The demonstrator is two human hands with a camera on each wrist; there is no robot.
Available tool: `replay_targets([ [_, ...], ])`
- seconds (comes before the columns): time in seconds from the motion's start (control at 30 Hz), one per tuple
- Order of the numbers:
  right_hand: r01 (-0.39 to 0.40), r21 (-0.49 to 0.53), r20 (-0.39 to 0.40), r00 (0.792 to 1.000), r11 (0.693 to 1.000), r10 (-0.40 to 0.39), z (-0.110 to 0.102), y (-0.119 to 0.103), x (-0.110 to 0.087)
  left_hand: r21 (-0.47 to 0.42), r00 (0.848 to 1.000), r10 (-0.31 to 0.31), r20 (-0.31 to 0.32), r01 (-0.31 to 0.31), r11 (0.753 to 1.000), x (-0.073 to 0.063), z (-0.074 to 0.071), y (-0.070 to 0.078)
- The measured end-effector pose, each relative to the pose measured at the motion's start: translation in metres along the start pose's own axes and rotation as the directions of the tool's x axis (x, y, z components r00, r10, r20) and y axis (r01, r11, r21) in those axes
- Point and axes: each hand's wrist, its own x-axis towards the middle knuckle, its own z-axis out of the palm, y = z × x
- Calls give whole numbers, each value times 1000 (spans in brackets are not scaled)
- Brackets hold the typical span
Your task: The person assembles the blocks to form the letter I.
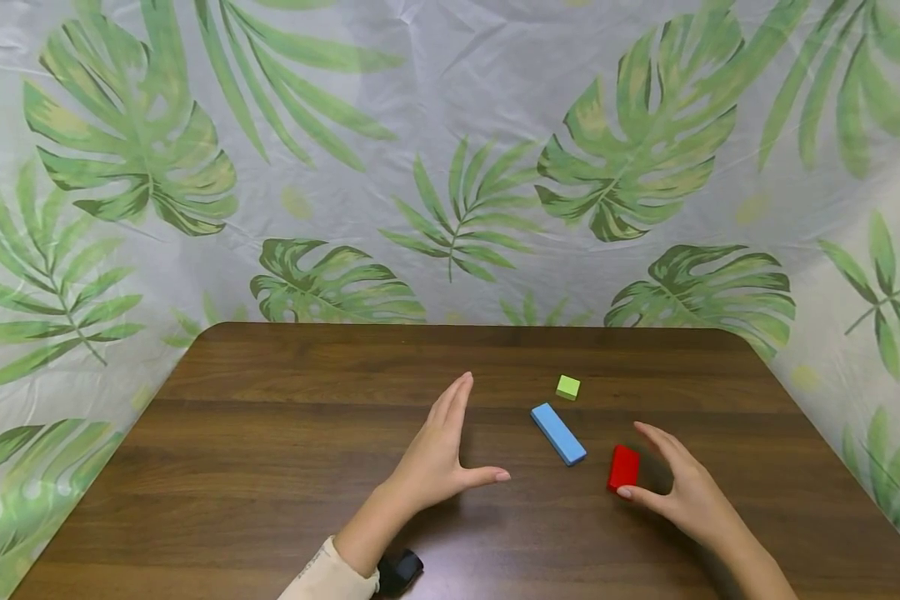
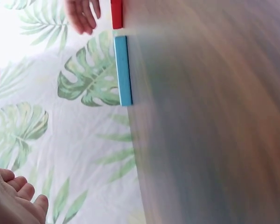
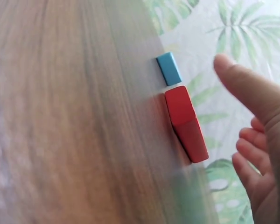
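Your right hand (image 1: 686,492) is the nearer one to the smooth red rectangular block, perhaps painted wood (image 1: 624,468), which lies just off its left side, at the mouth of the gap between thumb and fingers. From the head, the block's long axis runs roughly from your thumb side to your fingertip side: the thumb tip overlaps its near end and the fingertips reach past its far end. That hand holds nothing; thumb and fingers stand apart.

Your left hand (image 1: 431,467) is well apart from the red block, its thumb spread from straight fingers, nothing in it. Between your two hands, touching neither, is the long, flat blue block of the same smooth look (image 1: 558,434); its far end leans toward your left hand, its near end toward your right.

The head view makes your right thumb look as if it meets the red block; the right wrist view shows leafy cloth (image 3: 214,193) between thumb and block, so you can judge them apart. It also looks along the brown wood-grain table (image 3: 74,116), so you see the red block's standing faces. Only the head view gives you the small light-green cube-like block (image 1: 567,387), beyond the blue one from your hands.
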Motion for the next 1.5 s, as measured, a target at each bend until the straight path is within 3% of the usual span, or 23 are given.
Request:
replay_targets([
  [0.2, -8, -5, 11, 1000, 1000, 8, 4, 7, -3, -45, 999, -18, 38, 20, 999, 5, 12, 2],
  [0.73, -39, 10, 52, 998, 999, 39, 9, 13, -5, -129, 984, -139, 112, 153, 980, 19, 50, 8],
  [1.13, -36, 21, 60, 998, 999, 35, 11, 13, -5, -142, 968, -208, 137, 227, 963, 24, 76, 16],
  [1.5, -55, -24, 64, 996, 998, 56, 11, 15, -6, -101, 963, -236, 127, 249, 963, 34, 96, 19],
])
